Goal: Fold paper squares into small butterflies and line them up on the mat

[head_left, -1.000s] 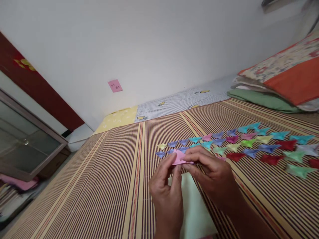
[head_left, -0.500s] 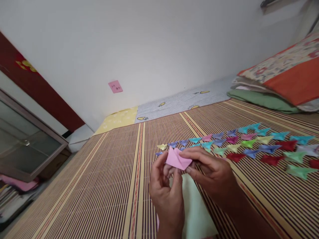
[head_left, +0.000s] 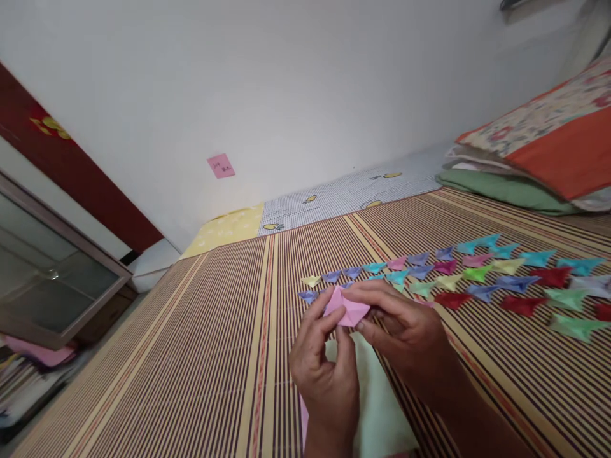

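A small piece of folded pink paper (head_left: pixel 352 313) is held up between both hands above the striped mat. My left hand (head_left: pixel 327 362) grips its left side, with one finger pressed on the front of the fold. At the upper right corner, my right hand (head_left: pixel 405 331) pinches the paper between thumb and fingers. Under my hands lies a pale green paper sheet (head_left: pixel 382 407), with a pink edge showing beside my left wrist. Rows of small folded paper figures (head_left: pixel 477 274) in several colours stretch to the right, partly hidden behind my right hand.
The striped mat (head_left: pixel 214 356) covers the bed. Stacked bedding (head_left: pixel 548 152) lies at the far right. A patterned cloth (head_left: pixel 324 197) runs along the wall, where a pink note (head_left: pixel 221 166) is stuck. To the left stands a glass-fronted cabinet (head_left: pixel 57 273).
A left-hand finger has come over onto the front of the pink paper, and its left flap looks narrower. The right hand has stayed nearly in place.
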Tool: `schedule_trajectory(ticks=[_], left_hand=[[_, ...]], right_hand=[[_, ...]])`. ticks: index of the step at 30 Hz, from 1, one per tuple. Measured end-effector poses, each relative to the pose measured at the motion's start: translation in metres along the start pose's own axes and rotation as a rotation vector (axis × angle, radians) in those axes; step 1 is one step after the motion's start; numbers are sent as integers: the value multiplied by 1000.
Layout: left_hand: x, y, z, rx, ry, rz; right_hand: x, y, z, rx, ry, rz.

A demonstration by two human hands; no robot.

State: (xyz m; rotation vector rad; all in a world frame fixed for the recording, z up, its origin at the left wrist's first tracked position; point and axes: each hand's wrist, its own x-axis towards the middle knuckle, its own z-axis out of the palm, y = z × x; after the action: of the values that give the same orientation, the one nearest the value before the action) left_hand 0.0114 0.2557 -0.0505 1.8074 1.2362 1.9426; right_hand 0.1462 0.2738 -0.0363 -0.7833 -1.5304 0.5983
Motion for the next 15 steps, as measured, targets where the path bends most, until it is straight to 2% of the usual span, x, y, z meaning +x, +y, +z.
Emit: schedule_trajectory(ticks=[4, 7, 12, 15], left_hand=[[1, -2, -1, 1, -35, -7], [2, -1, 0, -32, -22, -68], [1, 0, 0, -78, -34, -130], [2, 1, 0, -80, -52, -132]], right_hand=[[2, 1, 0, -4, -9, -17], [2, 2, 0, -30, -9, -20], [2, -1, -1, -157, -37, -150], [2, -2, 0, -222, -12, -192]])
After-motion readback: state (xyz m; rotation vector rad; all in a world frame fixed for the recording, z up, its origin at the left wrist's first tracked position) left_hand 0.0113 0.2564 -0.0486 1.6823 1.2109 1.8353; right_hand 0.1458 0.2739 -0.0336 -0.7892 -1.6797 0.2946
